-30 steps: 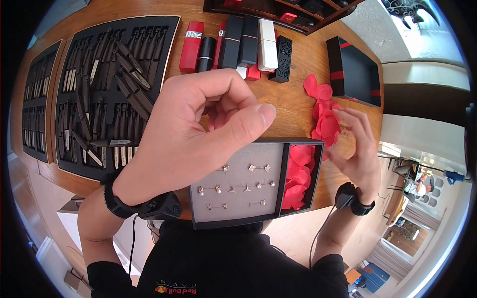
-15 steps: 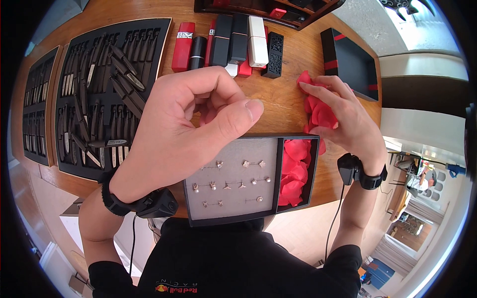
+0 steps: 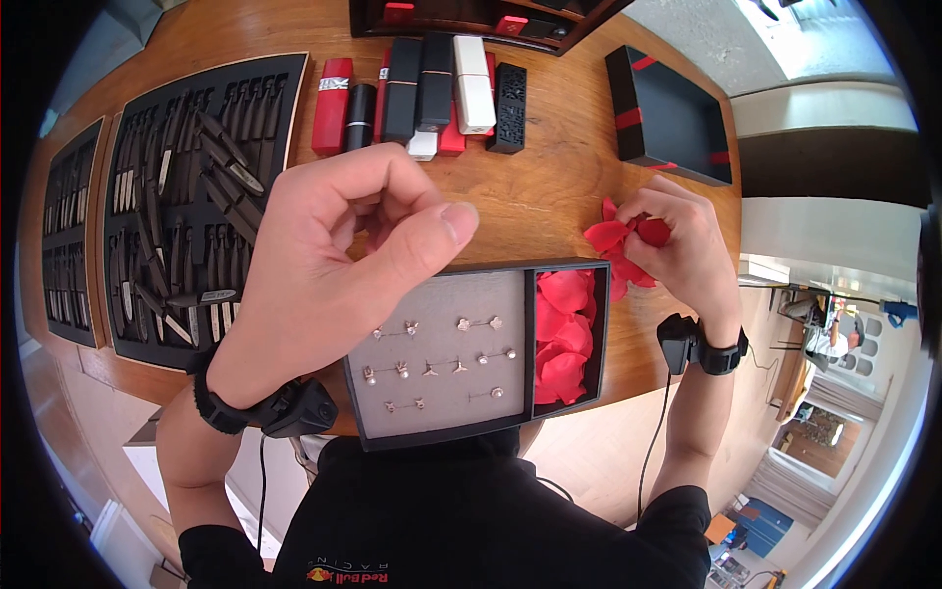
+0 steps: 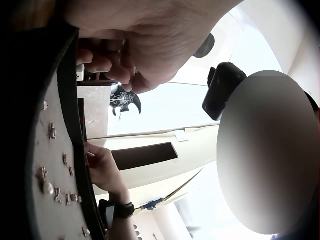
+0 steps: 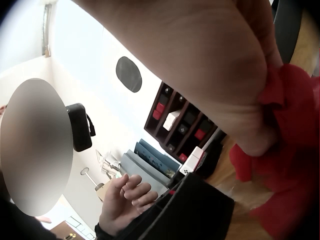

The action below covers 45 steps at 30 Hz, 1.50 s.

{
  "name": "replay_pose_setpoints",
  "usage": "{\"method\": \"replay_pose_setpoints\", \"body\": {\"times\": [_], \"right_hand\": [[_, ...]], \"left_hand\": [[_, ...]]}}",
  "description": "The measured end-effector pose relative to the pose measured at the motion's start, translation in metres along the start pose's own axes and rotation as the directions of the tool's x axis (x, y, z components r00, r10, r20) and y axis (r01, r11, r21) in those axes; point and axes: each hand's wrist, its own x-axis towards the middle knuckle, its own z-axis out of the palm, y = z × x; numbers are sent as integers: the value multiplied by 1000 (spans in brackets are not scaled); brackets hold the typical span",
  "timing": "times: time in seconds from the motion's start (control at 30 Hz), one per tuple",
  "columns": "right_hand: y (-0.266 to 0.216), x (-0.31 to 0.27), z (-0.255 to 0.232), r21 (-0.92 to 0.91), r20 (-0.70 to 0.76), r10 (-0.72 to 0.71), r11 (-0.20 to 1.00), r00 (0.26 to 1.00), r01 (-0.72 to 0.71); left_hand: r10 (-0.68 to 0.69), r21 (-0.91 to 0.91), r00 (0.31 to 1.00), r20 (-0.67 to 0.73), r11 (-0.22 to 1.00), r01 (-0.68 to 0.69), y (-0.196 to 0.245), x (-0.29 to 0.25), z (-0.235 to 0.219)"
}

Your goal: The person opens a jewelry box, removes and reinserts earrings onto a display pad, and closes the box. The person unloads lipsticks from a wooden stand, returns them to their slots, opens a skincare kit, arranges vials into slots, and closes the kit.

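Loosely curled, my left hand [image 3: 339, 265] hangs above the left part of a black box [image 3: 530, 344]; nothing shows in its fingers. It also appears in the right wrist view, fingers bent [image 5: 125, 202]. Pairs of earrings [image 3: 479, 322] sit on the box's grey panel [image 3: 446, 294], and red petals [image 3: 564, 334] fill its narrow right compartment. Beyond that compartment, my right hand [image 3: 692, 255] pinches loose red petals [image 3: 608, 236] at the table. In the right wrist view its fingertips are partly hidden behind petals [image 5: 300, 115].
Black trays of dark slim tools [image 3: 186, 196] lie at the left. Lipstick-like cases [image 3: 334, 108] and a black carved case [image 3: 508, 108] stand at the back. An empty black box with red bands [image 3: 677, 118] lies back right, near a wooden rack [image 3: 471, 18].
My right hand has moved in over the loose petals and closed its fingers on some. My left hand keeps its curled shape. The whole scene has shifted somewhat left in the head view.
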Motion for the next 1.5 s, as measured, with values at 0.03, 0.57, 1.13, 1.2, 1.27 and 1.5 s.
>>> {"method": "replay_pose_setpoints", "body": {"times": [0.03, 0.57, 1.13, 1.2, 1.27, 1.5], "right_hand": [[3, -2, -2, -1, -4, 5, 1000, 1000, -5], [-95, -48, 24, 218, -160, 113, 973, 981, -77], [-124, -83, 20, 53, -171, 133, 991, 976, -125], [-122, -87, 20, 98, -188, 221, 974, 957, -205], [-117, -89, 23, 86, -186, 205, 978, 961, -192], [-99, -81, 48, -27, -70, -98, 995, 993, 96]], "left_hand": [[2, 0, 1000, 6, 1000, -2, 0, 0, 0], [21, 41, 1000, -2, 999, -21, -2, -1, 0], [72, 59, 997, 24, 996, -74, -5, -1, 0], [77, 54, 997, 21, 996, -78, -5, -1, 1], [68, 57, 997, 22, 996, -69, -5, -1, 1], [57, 80, 998, 22, 995, -59, -3, -2, 1]]}}
